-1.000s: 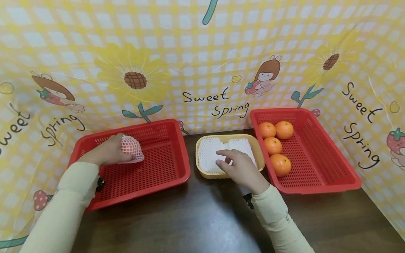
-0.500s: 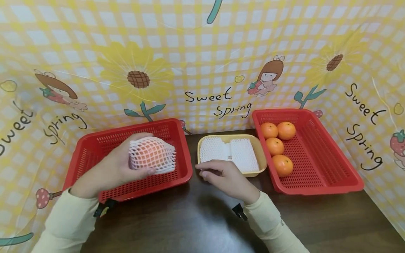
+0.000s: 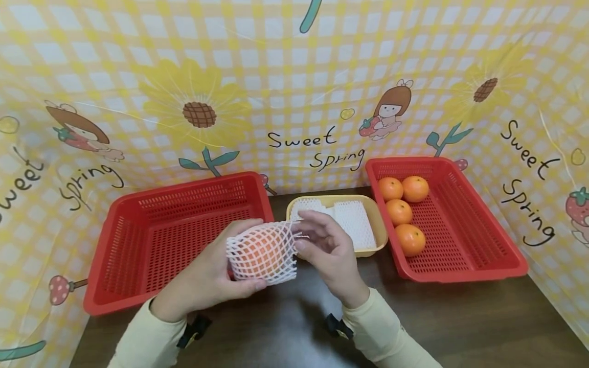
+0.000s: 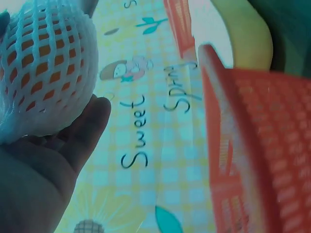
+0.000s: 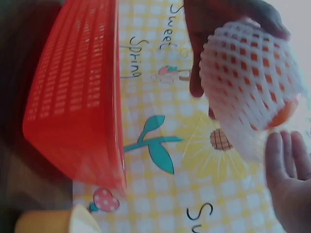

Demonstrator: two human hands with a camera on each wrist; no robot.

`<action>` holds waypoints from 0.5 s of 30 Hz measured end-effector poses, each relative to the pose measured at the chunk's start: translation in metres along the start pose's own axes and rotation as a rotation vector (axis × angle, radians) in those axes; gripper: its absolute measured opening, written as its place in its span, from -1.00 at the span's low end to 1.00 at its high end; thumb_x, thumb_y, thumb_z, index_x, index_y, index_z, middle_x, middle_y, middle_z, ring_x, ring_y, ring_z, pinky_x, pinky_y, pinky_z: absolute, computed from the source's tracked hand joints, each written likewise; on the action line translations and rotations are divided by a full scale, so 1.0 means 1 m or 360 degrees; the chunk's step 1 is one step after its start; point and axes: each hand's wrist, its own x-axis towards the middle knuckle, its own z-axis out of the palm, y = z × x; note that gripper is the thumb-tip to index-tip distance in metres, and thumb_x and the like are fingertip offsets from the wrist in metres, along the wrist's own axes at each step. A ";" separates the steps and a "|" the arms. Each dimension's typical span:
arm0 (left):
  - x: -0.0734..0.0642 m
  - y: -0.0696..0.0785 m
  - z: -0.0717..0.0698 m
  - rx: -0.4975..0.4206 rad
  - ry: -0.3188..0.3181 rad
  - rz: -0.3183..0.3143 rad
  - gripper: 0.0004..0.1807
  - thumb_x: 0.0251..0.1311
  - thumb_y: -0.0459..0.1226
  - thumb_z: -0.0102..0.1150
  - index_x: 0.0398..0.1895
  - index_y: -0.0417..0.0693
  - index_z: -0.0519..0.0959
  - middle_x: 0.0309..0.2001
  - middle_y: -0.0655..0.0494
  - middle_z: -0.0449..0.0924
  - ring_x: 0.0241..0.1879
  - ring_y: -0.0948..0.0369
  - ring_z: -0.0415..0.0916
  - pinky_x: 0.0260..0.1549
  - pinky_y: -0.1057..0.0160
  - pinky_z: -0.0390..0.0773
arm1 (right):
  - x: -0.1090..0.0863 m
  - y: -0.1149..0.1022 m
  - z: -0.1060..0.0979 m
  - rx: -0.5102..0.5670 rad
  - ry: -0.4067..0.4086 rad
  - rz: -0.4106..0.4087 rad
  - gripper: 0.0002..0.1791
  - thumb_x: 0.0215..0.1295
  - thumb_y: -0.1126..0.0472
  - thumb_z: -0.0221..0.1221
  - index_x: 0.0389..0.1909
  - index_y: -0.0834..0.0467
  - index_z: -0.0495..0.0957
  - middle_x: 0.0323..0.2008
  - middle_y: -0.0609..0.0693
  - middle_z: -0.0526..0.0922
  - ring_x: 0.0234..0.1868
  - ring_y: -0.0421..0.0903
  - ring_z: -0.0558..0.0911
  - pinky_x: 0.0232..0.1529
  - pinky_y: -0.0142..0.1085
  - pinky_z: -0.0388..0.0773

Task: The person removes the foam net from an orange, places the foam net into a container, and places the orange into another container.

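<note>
My left hand (image 3: 207, 276) grips an orange (image 3: 259, 253) wrapped in a white foam fruit net (image 3: 236, 250), raised over the table in front of the left basket. Thumb and fingers lie round the netted fruit from its left side. My right hand (image 3: 333, 255) is at the net's loose right end, fingers apart and tips by its edge. In the right wrist view the right fingers (image 5: 286, 150) look straight beside the net's open end, where bare orange peel shows. The left wrist view has the netted orange (image 4: 43, 73) above the left palm (image 4: 34, 184).
A red basket (image 3: 98, 286) with a slotted bottom stands at left. In the middle, a yellow tray (image 3: 379, 230) holds flat white foam nets (image 3: 354, 222). Several oranges (image 3: 409, 240) lie along the left side of the right red basket (image 3: 460, 276). A printed cloth (image 3: 294, 76) hangs behind.
My left hand has lifted the netted orange out of the left basket and brought it right, toward me. My right hand has moved from over the yellow tray to the net's end.
</note>
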 end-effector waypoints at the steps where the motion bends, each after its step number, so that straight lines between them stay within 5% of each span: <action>1: 0.000 0.000 0.003 -0.0040 0.0003 0.0005 -0.01 -0.01 -0.15 0.59 0.47 0.19 0.19 0.23 0.21 0.39 0.07 0.17 0.48 0.04 0.17 0.52 | -0.001 0.001 0.001 0.0063 0.0023 -0.0030 -0.65 0.35 0.44 0.22 0.13 0.26 0.48 -0.03 0.04 0.69 0.00 -0.08 0.65 -0.06 -0.27 0.62; 4: -0.001 0.001 0.010 -0.0239 0.0002 0.0014 0.00 -0.01 -0.24 0.57 0.48 0.14 0.17 0.24 0.13 0.42 0.08 0.11 0.49 0.02 0.16 0.55 | -0.005 0.004 0.004 0.0166 0.0074 -0.0066 -0.80 0.32 0.55 0.10 -0.16 0.24 0.43 -0.07 0.00 0.70 -0.07 -0.16 0.65 -0.12 -0.34 0.62; 7: -0.002 0.004 0.015 -0.0461 0.0005 0.0034 0.02 -0.02 -0.35 0.52 0.51 0.05 0.14 0.26 -0.02 0.40 0.08 0.02 0.50 -0.06 0.10 0.62 | -0.008 0.009 0.005 0.0038 0.0084 -0.0115 -0.85 0.29 0.61 0.03 -0.26 0.33 0.42 -0.14 -0.06 0.69 -0.18 -0.23 0.63 -0.21 -0.40 0.60; 10: -0.003 0.005 0.018 -0.0606 0.0014 0.0035 0.02 0.00 -0.42 0.47 0.53 0.04 0.12 0.27 -0.10 0.38 0.07 -0.02 0.52 -0.12 0.07 0.65 | -0.012 0.012 0.003 -0.0168 0.0050 -0.0193 -0.89 0.35 0.56 0.08 -0.16 0.48 0.53 -0.10 -0.05 0.69 -0.18 -0.23 0.64 -0.21 -0.38 0.62; 15: -0.003 0.003 0.020 -0.0548 0.0040 0.0043 0.00 0.04 -0.39 0.43 0.54 0.08 0.11 0.29 -0.04 0.39 0.12 0.02 0.49 0.01 0.15 0.58 | -0.010 0.009 0.001 -0.0254 -0.0206 -0.0227 -0.66 0.46 0.41 0.11 0.17 0.50 0.49 0.11 0.19 0.58 0.06 -0.08 0.57 -0.01 -0.23 0.60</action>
